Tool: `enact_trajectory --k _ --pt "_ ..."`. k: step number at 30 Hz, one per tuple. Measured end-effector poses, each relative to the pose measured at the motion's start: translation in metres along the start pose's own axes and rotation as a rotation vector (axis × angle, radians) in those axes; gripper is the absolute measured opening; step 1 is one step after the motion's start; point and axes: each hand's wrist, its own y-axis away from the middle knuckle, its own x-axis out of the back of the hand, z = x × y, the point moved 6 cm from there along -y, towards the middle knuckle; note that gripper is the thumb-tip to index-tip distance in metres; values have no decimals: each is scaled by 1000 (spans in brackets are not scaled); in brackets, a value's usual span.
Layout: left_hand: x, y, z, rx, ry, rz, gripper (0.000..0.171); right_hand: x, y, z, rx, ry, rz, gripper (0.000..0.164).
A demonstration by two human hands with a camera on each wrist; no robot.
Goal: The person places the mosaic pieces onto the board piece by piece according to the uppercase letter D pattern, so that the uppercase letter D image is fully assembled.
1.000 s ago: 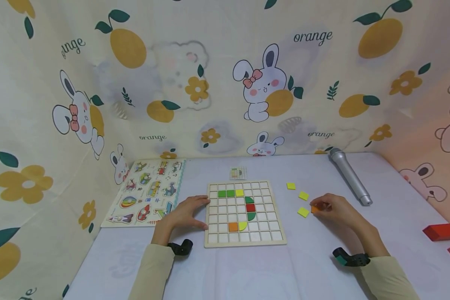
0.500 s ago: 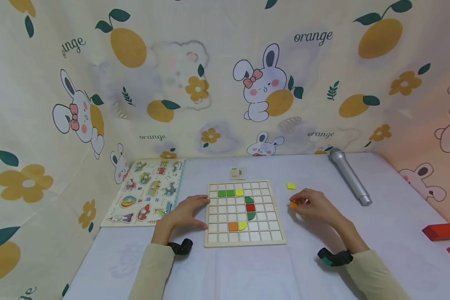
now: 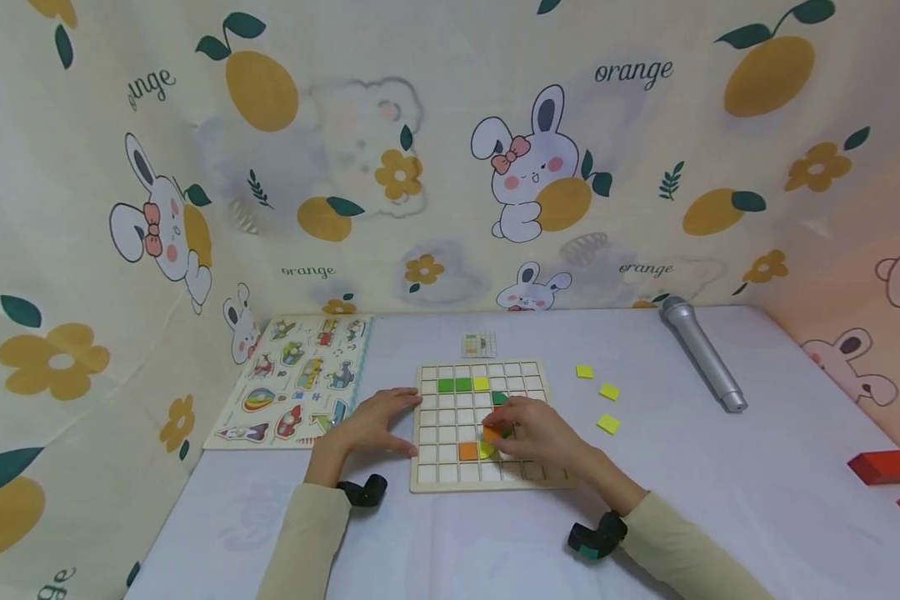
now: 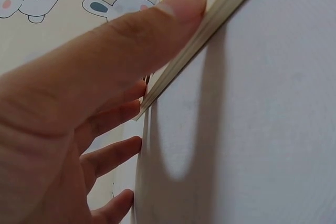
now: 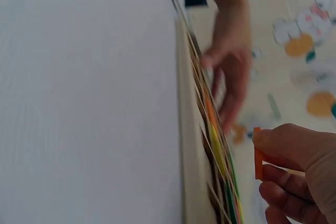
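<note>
A wooden grid board [image 3: 427, 479] lies mid-table, with green, yellow, red and orange tiles set in some of its squares. My right hand [image 3: 540, 433] is over the board's right half and pinches an orange tile [image 5: 258, 153] between thumb and fingers. In the head view this tile [image 3: 491, 434] overlaps the area just above the yellow quarter-round tile [image 3: 487, 450]. My left hand [image 3: 371, 427] touches the board's left edge, its fingers spread and the thumb [image 4: 181, 11] against the rim in the left wrist view. Part of the red tile is hidden behind my right hand.
Several loose yellow tiles [image 3: 608, 424] lie right of the board. A small pattern card [image 3: 478, 344] is behind it. A picture puzzle board [image 3: 288, 383] stands at left, a silver microphone [image 3: 703, 354] at back right, and red blocks [image 3: 887, 467] at far right.
My right hand has carried the orange tile leftward from beside the loose yellow tiles to over the board. My left hand has stayed at the board's left edge.
</note>
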Motion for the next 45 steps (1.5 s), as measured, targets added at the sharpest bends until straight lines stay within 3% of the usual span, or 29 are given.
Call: enact_trajectory --k 8,19,29,34,39,45 --pt "1 2 1 4 22 -2 83 -28 -12 -23 27 -53 -38 16" --pt "-1 3 -1 20 27 -5 82 -53 -20 -28 87 -32 -24 10" --pt "-2 3 -2 20 24 -5 82 -54 -20 -30 110 -18 -77 11" --pt "-1 2 -1 19 13 -2 82 -55 -20 -29 142 10 -31 10" --pt "-1 2 -1 23 14 1 82 -54 -20 -25 116 41 30 8" --pt "0 1 0 5 15 7 82 -50 -21 -25 100 22 17 9"
